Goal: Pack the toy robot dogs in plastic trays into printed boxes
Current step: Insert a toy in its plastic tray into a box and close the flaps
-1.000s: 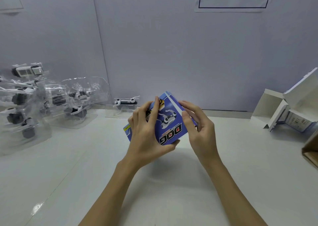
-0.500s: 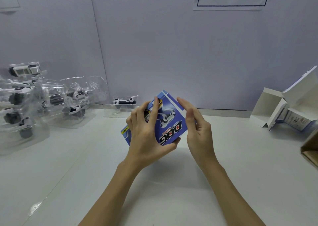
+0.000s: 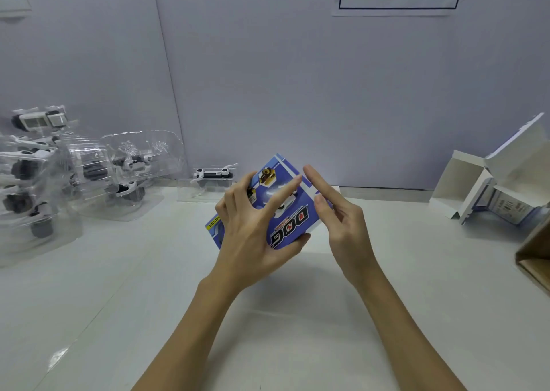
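Observation:
A blue printed box (image 3: 293, 225) with "DOG" lettering and a robot dog picture is held above the table's middle. My left hand (image 3: 253, 235) grips it, thumb under the near edge and fingers spread over its front. My right hand (image 3: 339, 221) is at the box's right side, its straight fingers touching the right edge. Several toy robot dogs in clear plastic trays (image 3: 89, 179) are piled at the far left. One small tray with a white and black part (image 3: 212, 177) stands by the wall behind the box.
An unfolded white box (image 3: 506, 182) with open flaps lies at the far right by the wall. A brown cardboard carton corner (image 3: 535, 253) juts in at the right edge. The white table (image 3: 268, 331) runs to a grey wall.
My left index finger has stretched further across the box front. My right hand's fingers have straightened and loosened from the box's right side.

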